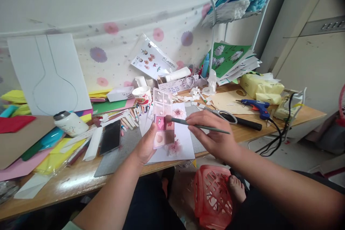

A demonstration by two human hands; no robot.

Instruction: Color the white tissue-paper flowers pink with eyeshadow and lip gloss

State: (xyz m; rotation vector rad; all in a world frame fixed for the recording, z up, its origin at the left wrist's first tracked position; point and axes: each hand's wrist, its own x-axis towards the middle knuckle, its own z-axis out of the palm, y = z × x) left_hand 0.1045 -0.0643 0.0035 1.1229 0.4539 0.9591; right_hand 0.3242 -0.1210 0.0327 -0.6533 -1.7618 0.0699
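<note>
My left hand [147, 143] grips the near left edge of an open makeup palette [165, 133] with a clear lid tilted up behind it. Pink, red, peach and brown pans show in its base. Between the fingers of my right hand [212, 127] is a makeup brush [201, 126] with a green handle. Its bristle tip is at the upper pans, seemingly touching the powder. Under the palette lies a white sheet of paper [185, 151] with reddish-pink smudged blossom shapes, resting on a grey mat [107, 167].
A phone [110, 137], white jar [70, 124] and several markers [132, 118] lie left. At right are scissors [225, 115] and a blue glue gun [254, 106] with black cables. A paper cup [142, 95] stands behind. A red plastic basket [201, 201] sits below the table edge.
</note>
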